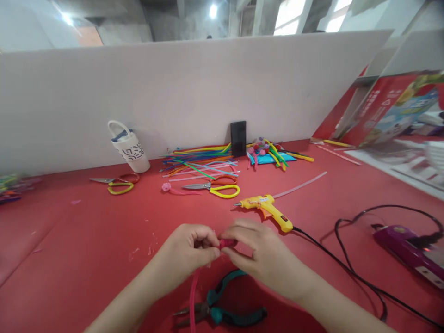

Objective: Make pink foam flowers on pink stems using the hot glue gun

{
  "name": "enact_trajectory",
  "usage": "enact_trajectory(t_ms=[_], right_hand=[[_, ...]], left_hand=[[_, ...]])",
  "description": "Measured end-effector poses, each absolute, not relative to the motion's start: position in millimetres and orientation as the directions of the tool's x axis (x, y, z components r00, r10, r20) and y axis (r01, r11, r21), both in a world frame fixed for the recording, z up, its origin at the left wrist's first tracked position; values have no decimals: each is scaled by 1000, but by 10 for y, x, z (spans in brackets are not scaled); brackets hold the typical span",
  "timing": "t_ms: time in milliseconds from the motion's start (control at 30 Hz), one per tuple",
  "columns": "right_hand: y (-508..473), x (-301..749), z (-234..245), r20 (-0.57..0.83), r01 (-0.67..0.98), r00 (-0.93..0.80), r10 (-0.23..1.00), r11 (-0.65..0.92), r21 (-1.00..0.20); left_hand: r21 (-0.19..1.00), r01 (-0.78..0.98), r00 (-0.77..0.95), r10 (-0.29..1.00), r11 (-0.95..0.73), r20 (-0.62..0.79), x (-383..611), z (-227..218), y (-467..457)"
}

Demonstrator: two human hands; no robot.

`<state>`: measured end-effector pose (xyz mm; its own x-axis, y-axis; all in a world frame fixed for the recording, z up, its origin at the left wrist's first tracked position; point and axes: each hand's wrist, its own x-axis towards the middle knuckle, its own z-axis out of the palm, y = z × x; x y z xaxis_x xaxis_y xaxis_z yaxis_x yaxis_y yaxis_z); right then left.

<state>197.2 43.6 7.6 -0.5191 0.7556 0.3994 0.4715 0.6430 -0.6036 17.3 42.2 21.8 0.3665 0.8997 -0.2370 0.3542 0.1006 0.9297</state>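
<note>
So the pink pipe cleaner (228, 243) is wound into a little coil, held above the red table (104, 259). Left hand (189, 249) has one end pinched thumb-to-finger, right hand (262, 252) has its fingertips closed round the other. A pink strand (193, 300) dangles below, across the pliers (210, 312); can't tell if it's the same piece. I'd guess it's super light, fuzzy, bendy, not slippery. Best hold imo: fingertips right on the coil, gently, since squeezing hard might squash it.
</note>
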Motion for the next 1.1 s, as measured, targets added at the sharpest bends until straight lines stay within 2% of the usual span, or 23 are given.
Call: enact_trajectory(t_ms=[100, 300, 533, 733, 867, 1033, 1100], right_hand=[[427, 1957, 61, 420, 493, -561, 714, 695, -523], [437, 1911, 52, 494, 521, -660, 565, 819, -241], [445, 1927, -31, 487, 492, -707, 512, 851, -181], [442, 1895, -118, 474, 490, -757, 450, 870, -43], [458, 1902, -89, 485, 526, -713, 507, 844, -109], [463, 1950, 7, 445, 505, -579, 683, 729, -462], [461, 1948, 14, 431, 490, -577, 694, 716, -498]], left_hand=[[921, 378, 352, 906, 93, -235, 182, 218, 409], [921, 376, 363, 898, 105, -250, 170, 213, 424], [926, 365, 344, 910, 98, -232, 191, 160, 419], [913, 385, 266, 932, 133, -248, 248, 95, 439], [916, 368, 246, 933, 160, -262, 241, 116, 470], [925, 318, 348, 882, 206, -317, 182, 169, 506], [929, 320, 367, 879, 189, -305, 170, 172, 513]])
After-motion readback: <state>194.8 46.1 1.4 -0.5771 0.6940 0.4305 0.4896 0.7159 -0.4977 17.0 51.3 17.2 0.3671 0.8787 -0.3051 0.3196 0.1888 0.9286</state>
